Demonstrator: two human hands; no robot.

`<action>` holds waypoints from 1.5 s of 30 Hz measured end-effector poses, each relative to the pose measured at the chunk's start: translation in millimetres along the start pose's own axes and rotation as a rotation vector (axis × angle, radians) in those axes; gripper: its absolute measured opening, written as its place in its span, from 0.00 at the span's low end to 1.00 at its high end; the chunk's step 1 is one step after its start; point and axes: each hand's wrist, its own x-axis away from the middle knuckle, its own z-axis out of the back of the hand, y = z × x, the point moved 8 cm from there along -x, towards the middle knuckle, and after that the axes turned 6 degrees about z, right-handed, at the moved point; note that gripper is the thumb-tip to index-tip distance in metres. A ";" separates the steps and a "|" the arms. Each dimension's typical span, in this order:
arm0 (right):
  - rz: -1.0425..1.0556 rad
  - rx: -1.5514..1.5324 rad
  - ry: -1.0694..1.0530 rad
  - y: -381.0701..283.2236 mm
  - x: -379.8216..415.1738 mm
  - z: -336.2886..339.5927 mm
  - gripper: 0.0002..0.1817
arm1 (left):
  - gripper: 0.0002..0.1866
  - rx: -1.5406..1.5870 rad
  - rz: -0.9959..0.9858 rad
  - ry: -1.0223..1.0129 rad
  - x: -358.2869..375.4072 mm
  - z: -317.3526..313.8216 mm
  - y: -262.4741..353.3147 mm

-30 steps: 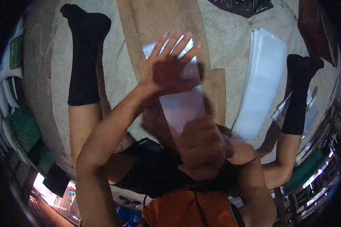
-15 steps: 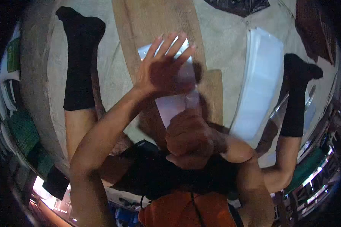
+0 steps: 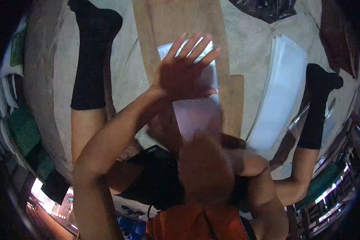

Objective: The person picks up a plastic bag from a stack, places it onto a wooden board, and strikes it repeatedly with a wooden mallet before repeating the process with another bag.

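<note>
A glossy, clear-whitish plastic sheet [image 3: 196, 116] lies on a brown wooden board [image 3: 180, 20] between my legs. My left hand [image 3: 184, 74] rests over its far part, palm down with the fingers stretched and spread. Closer to the camera, my right hand [image 3: 206, 164] hovers over the sheet's near end, smeared by motion. Its fingers are blurred, so I cannot tell what they hold.
To the right lies a long stack of whitish plastic sheets [image 3: 280, 92] on the pale floor covering [image 3: 248, 40]. A shorter wooden piece [image 3: 236, 104] sits beside the board. Black plastic [image 3: 270, 8] lies at the far edge. My black-socked legs [image 3: 92, 64] flank the area.
My right hand has shifted and now blurs nearer the camera, baring more of the sheet's near end. My left hand stays spread on the sheet. The whole view has shifted slightly.
</note>
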 end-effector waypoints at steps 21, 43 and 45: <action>0.910 -1.066 0.158 1.5 85.7 -49.8 0.13 | 0.54 0.074 0.024 -0.124 24.9 -0.2 4.7; 2.608 -2.891 1.093 -10.6 51.3 -11.7 0.08 | 0.59 -0.081 0.042 -0.289 20.7 -14.7 2.9; 2.630 -2.812 1.134 -12.3 56.1 -9.9 0.07 | 0.59 -0.065 0.061 -0.356 30.0 -17.5 8.3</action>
